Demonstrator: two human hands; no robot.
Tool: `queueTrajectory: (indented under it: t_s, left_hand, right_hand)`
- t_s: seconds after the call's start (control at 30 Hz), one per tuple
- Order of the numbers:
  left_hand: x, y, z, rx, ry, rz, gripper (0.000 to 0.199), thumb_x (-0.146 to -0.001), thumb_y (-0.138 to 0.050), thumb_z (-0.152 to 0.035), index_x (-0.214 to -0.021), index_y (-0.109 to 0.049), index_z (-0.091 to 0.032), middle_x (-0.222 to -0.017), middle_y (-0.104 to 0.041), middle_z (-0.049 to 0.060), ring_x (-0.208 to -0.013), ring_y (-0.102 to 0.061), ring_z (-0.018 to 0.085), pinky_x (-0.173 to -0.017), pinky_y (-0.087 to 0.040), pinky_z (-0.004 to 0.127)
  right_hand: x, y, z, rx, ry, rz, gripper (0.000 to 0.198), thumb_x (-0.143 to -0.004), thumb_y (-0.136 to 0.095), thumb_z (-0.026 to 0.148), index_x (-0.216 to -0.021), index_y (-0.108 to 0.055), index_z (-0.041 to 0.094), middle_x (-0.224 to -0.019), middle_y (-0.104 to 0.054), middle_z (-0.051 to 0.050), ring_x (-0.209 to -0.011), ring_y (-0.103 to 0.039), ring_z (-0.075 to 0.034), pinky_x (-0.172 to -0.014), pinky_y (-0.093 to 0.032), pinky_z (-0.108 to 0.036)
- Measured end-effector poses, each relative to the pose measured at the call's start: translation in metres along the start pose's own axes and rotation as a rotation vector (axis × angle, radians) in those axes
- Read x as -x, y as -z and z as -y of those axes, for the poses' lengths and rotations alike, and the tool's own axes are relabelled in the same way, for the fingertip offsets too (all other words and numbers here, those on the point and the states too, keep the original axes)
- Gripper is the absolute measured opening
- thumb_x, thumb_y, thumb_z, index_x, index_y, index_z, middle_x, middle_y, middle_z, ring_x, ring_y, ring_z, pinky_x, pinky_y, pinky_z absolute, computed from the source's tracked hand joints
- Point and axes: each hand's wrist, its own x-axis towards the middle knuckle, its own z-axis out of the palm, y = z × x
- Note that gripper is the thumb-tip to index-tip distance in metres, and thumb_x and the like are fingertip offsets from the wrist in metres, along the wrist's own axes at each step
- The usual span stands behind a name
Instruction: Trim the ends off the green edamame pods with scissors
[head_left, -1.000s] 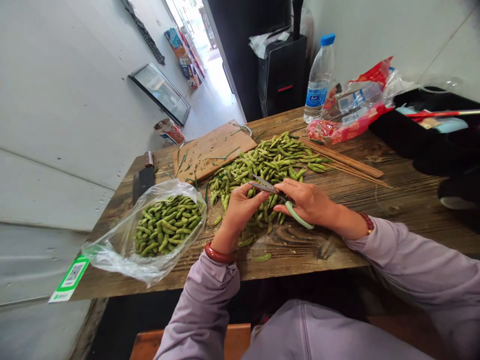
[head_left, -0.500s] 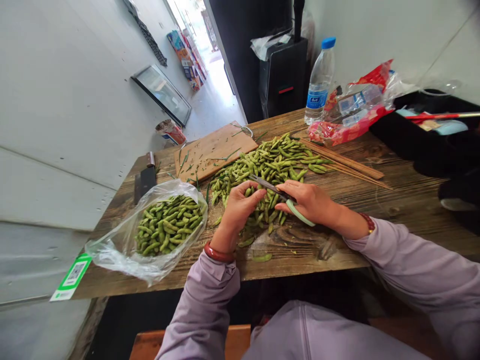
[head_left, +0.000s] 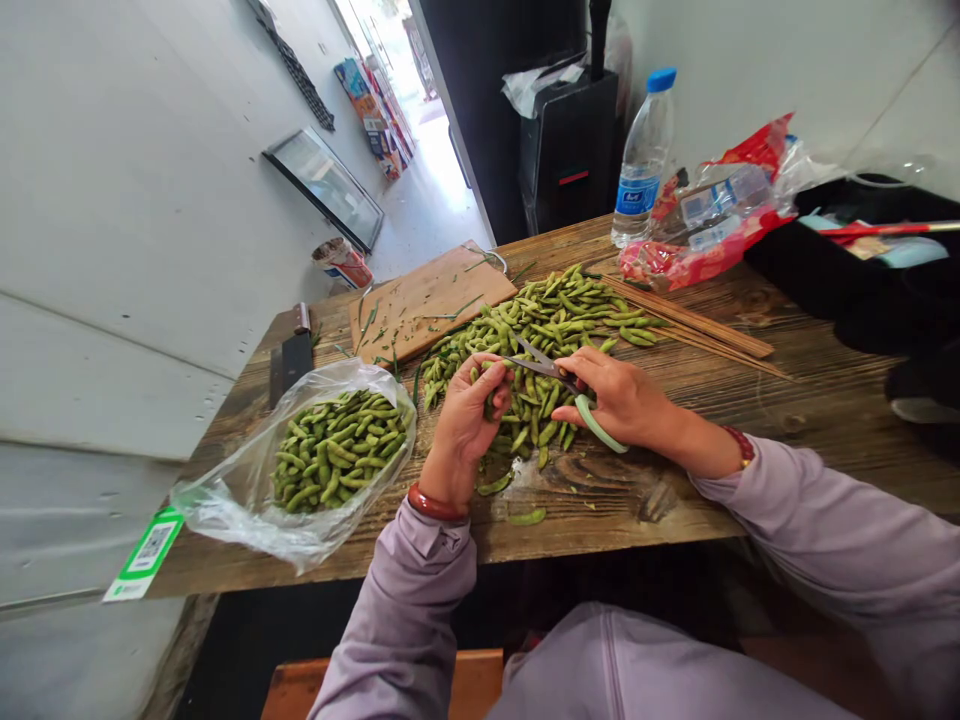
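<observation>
Between the thumb and fingers of my left hand (head_left: 471,405) are green edamame pods, partly covered by the fingers. My right hand (head_left: 619,395) grips a pair of scissors (head_left: 598,425) with pale green handles. Their blades are apart and point left, the lower one reaching the pod tip at my left fingertips. Beneath and behind both hands spreads a heap of edamame pods (head_left: 559,310) on the wooden table (head_left: 675,500). To the left, a clear plastic bag (head_left: 236,490) lies open with many more pods inside.
Behind the heap is a wooden cutting board (head_left: 427,295) with green scraps; a cleaver (head_left: 292,355) lies left of it. Bamboo skewers (head_left: 697,325), a water bottle (head_left: 641,165) and red plastic packaging (head_left: 712,250) are on the right. Loose pods lie near the front edge.
The scissor blades have opened, from nearly closed to spread apart. My left hand has turned and shifted slightly left, its fingers now curled more around the pods.
</observation>
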Motion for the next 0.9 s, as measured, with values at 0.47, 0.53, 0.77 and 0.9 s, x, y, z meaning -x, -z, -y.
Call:
queueTrajectory:
  t_s: [0.47, 0.53, 0.77, 0.9]
  left_hand:
    - [0.004, -0.01, 0.005, -0.042, 0.042, 0.072, 0.037, -0.065, -0.089, -0.03, -0.077, -0.057, -0.015, -0.064, -0.062, -0.003, -0.045, -0.044, 0.001, -0.042, -0.028, 0.012]
    - [0.005, -0.01, 0.005, -0.039, 0.039, 0.073, 0.037, -0.065, -0.089, -0.03, -0.078, -0.058, -0.015, -0.063, -0.061, -0.004, -0.044, -0.044, 0.001, -0.043, -0.029, 0.012]
    - [0.0, 0.0, 0.0, 0.053, -0.042, 0.013, 0.033, -0.068, -0.086, -0.028, -0.078, -0.056, -0.016, -0.06, -0.053, -0.007, -0.045, -0.042, 0.002, -0.04, -0.029, 0.013]
    - [-0.005, 0.011, -0.01, 0.18, -0.049, -0.082, 0.028, -0.07, -0.078, -0.024, -0.077, -0.052, -0.017, -0.069, -0.06, -0.004, -0.051, -0.05, 0.005, -0.041, -0.033, 0.015]
  right_hand:
    - [0.0, 0.001, 0.0, -0.047, 0.059, -0.035, 0.036, -0.091, -0.069, 0.039, -0.118, -0.056, 0.018, -0.099, -0.066, -0.011, -0.087, -0.065, -0.026, -0.072, -0.054, -0.036]
    - [0.0, 0.001, 0.0, -0.038, 0.06, -0.042, 0.033, -0.093, -0.067, 0.04, -0.116, -0.057, 0.019, -0.101, -0.067, -0.011, -0.088, -0.067, -0.027, -0.073, -0.054, -0.037]
    - [0.002, -0.004, -0.006, 0.017, 0.021, -0.051, 0.034, -0.093, -0.066, 0.044, -0.116, -0.059, 0.019, -0.102, -0.07, -0.012, -0.094, -0.069, -0.03, -0.079, -0.057, -0.041]
    - [0.002, -0.005, -0.008, 0.026, 0.01, -0.079, 0.035, -0.093, -0.067, 0.042, -0.118, -0.059, 0.018, -0.104, -0.07, -0.013, -0.096, -0.069, -0.031, -0.079, -0.057, -0.042]
